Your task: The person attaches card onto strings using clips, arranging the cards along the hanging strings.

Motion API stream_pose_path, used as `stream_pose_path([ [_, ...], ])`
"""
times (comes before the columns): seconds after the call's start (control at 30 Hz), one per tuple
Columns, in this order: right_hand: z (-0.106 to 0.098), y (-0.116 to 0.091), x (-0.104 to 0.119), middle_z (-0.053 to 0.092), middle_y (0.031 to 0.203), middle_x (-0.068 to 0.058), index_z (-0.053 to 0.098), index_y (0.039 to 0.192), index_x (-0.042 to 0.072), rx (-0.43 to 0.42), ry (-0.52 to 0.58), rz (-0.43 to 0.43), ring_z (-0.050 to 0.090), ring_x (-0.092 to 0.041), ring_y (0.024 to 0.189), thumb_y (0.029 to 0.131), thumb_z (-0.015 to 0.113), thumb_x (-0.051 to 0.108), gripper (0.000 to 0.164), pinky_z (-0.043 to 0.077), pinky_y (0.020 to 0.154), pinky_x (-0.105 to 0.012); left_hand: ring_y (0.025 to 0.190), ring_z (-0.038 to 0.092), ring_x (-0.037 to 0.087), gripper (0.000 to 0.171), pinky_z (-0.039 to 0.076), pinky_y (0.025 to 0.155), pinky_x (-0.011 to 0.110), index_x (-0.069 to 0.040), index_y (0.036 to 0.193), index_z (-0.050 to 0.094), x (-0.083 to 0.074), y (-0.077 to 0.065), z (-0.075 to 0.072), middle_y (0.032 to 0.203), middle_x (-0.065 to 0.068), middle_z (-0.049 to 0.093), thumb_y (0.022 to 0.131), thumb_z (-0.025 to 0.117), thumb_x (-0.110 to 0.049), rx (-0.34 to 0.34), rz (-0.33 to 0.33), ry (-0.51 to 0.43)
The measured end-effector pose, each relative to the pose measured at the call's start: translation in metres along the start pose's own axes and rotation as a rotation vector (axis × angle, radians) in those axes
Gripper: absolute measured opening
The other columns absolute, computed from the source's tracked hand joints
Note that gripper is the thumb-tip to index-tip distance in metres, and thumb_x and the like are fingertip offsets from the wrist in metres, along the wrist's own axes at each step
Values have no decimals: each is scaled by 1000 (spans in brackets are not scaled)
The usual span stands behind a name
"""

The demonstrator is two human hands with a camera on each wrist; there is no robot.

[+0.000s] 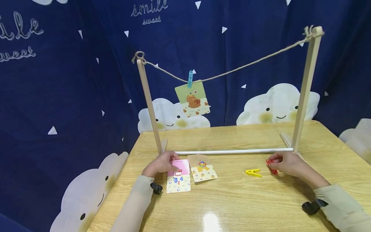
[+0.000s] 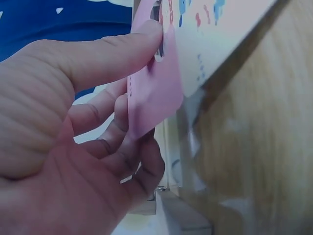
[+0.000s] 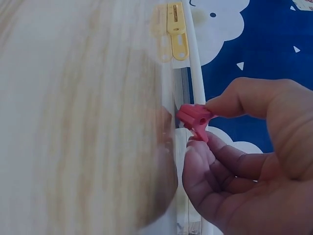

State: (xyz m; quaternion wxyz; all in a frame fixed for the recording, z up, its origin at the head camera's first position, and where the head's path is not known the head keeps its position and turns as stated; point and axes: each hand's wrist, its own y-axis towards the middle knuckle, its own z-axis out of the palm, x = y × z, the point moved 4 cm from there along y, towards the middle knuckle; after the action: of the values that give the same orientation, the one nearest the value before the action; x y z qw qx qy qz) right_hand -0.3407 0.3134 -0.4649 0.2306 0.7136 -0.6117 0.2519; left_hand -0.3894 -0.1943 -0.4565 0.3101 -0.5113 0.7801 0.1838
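Observation:
My left hand (image 1: 164,163) pinches a pink-and-cream card (image 1: 178,183) by its upper part, thumb on the printed face and fingers behind. In the left wrist view that card (image 2: 161,93) is tilted up from the wooden surface. Just right of it lies a second card (image 1: 204,174), tan and cream with a yellow animal. At the right, my right hand (image 1: 287,163) pinches a red clothespin (image 3: 194,117) between thumb and fingers, close over the table. A yellow clothespin (image 1: 253,173) lies to the left of this hand.
A twine line (image 1: 243,66) sags between two wooden posts (image 1: 308,87) at the table's back. From it hangs a green bear card (image 1: 192,98), held by a blue clothespin (image 1: 190,79). A white rod (image 1: 232,151) runs low between the posts. Behind is a dark blue curtain (image 1: 95,87).

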Motion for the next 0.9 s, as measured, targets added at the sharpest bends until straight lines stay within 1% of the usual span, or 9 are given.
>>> stream_pose_path([
  [0.17,1,1,1,69,91,-2,71,114,0,-6,8,9,60,-16,80,89,80,27,38,47,62,-24,85,52,22,34,46,74,32,-5,107,70,-1,-2,-4,100,14,63,79,89,-4,-25,19,-30],
  [0.4,0,0,3,70,91,-2,70,117,-2,-18,9,3,60,-15,80,88,79,25,41,47,61,-24,87,53,22,32,47,75,34,-9,109,71,-1,-4,-11,106,13,66,82,87,-6,-28,6,-37],
  [0.53,1,1,4,71,90,-2,70,117,-2,-21,10,0,60,-15,79,89,79,24,40,48,61,-24,86,53,21,31,47,75,33,-8,112,72,0,-6,-15,105,12,67,84,85,-3,-36,-12,-52],
  [0.67,1,1,4,72,90,-1,71,117,-2,-25,18,-8,61,-15,79,89,77,24,38,48,61,-24,86,55,21,30,49,75,31,-8,112,73,0,-7,-19,102,8,68,85,81,2,-46,-13,-66],
  [0.77,0,0,5,73,91,-1,72,116,-1,-29,24,-11,62,-15,80,90,76,24,36,48,62,-25,87,55,21,28,49,74,30,-9,111,74,-2,-7,-21,99,5,68,87,77,4,-52,-3,-77],
  [0.9,1,0,6,74,92,-1,71,117,0,-28,41,-2,64,-14,81,92,75,23,35,50,63,-24,86,56,21,27,48,72,30,-10,110,74,-6,-8,-24,98,5,67,89,74,6,-53,15,-102],
])
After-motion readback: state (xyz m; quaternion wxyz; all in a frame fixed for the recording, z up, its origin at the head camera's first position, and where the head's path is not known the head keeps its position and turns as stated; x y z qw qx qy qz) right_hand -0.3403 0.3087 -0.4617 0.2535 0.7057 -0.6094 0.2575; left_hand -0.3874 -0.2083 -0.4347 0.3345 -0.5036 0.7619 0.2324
